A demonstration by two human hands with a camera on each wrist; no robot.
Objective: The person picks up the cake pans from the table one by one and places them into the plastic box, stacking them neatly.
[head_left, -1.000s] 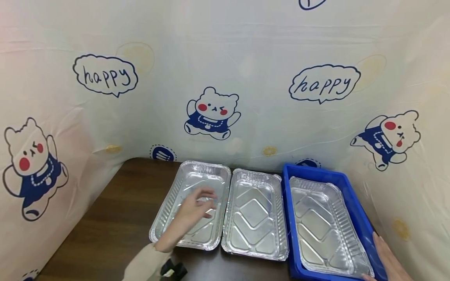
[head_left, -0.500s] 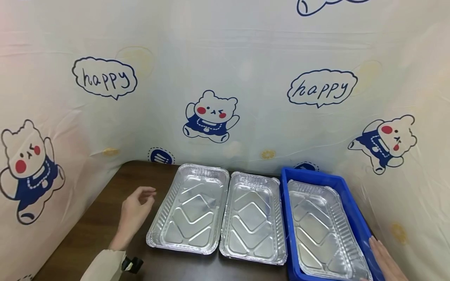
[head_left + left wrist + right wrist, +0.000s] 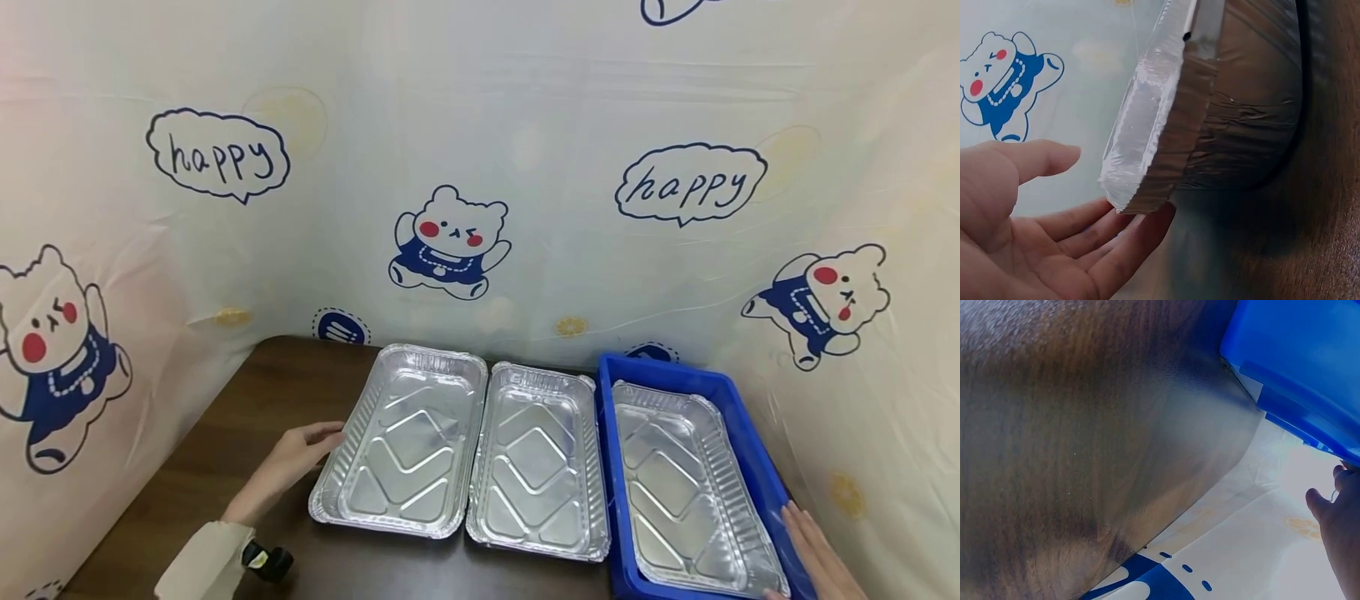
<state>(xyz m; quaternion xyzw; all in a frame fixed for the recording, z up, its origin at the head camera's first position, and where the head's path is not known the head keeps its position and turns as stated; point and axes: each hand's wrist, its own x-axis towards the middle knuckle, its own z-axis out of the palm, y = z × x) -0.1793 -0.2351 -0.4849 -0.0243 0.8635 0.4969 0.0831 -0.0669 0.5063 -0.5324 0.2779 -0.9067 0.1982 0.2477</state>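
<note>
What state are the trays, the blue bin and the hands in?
Left foil tray: upright, uncovered, nothing visible inside
Middle foil tray: upright, uncovered, nothing visible inside
Blue bin: upright, open-topped
Right foil tray: uncovered, inside the bin, nothing visible in it
Left hand: fingers at the left tray's rim, thumb apart
Right hand: at the bin's right side

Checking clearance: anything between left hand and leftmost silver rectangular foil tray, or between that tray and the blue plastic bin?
Nothing visible between left hand and leftmost tray; a second silver rectangular foil tray lies between that tray and the blue bin.
</note>
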